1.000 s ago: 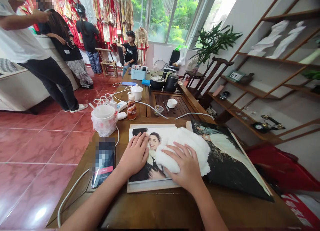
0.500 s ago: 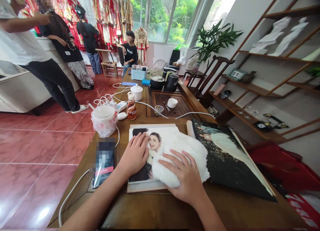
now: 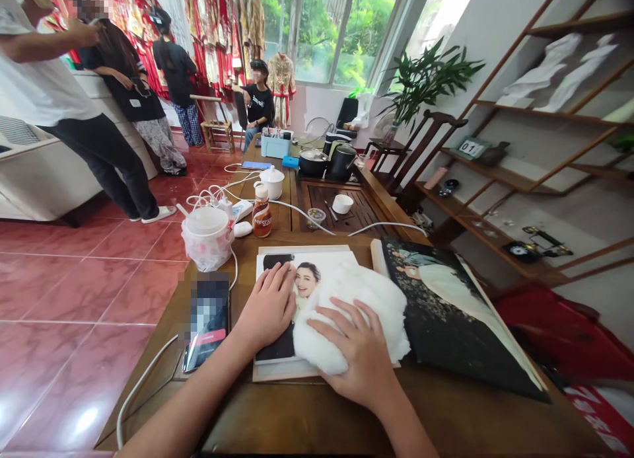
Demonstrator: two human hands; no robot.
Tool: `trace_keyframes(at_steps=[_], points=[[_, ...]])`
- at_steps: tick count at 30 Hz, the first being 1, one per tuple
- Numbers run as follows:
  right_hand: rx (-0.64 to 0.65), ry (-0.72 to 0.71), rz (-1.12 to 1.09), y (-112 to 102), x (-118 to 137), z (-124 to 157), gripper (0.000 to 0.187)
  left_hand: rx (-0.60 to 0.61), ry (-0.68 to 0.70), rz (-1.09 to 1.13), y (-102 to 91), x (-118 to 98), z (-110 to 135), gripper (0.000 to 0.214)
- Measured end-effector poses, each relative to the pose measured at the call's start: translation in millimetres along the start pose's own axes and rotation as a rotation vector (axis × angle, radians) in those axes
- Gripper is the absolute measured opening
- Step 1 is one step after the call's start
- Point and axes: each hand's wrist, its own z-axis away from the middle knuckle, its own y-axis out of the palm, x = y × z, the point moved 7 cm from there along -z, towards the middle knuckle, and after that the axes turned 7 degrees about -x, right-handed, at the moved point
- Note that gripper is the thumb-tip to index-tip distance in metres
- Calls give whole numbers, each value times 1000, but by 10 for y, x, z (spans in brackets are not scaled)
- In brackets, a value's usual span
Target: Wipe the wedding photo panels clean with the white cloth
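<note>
A large framed portrait photo [image 3: 277, 365] lies flat on the wooden table [image 3: 317, 418] in front of me. My left hand [image 3: 270, 308] rests flat on its left part, fingers stretched out. My right hand [image 3: 357, 352] presses a fluffy white cloth [image 3: 366, 296] onto the photo, fingers spread over the cloth's near edge. The cloth covers the photo's right half.
A second, dark photo panel [image 3: 456, 326] lies to the right. A phone [image 3: 205, 319] with a cable lies left of the photo. Behind stand a bagged white pot [image 3: 207, 236], a sauce bottle [image 3: 261, 213], tea ware and kettles [image 3: 341, 162]. Several people stand far left; shelves at right.
My right hand has slid the white cloth leftward and nearer across the photo. My left hand has stayed put.
</note>
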Motion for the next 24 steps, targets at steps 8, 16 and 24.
trace_keyframes(at_steps=[8,16,24], points=[[36,-58,-17,21,-10,1,50,2,11,4,5,-3,-3,45],[-98,23,158,-185,-570,269,48,22,7,4,23,-2,-10,46],[-71,92,61,-125,-289,105,41,0,12,3,23,-11,-7,46]])
